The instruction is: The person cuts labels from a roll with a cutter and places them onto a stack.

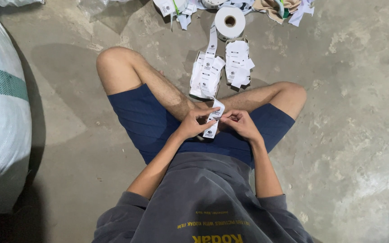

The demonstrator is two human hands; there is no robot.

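**Both hands on a label strip, seated on floor**

Person sits cross-legged on concrete floor (361,135). Left hand (193,123) and right hand (241,123) both pinch a white label strip (213,118) above the lap, fingers closed on it. Strip runs up to a paper roll (229,21). Two piles of cut labels (221,69) lie between the knees. White sack (1,112) at left.

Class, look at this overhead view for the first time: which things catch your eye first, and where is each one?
At the centre, the left hand and right hand pinch a white label strip over the person's crossed legs. The strip runs up to a white roll on the concrete floor, past two stacks of cut labels. A big white woven sack fills the left edge.
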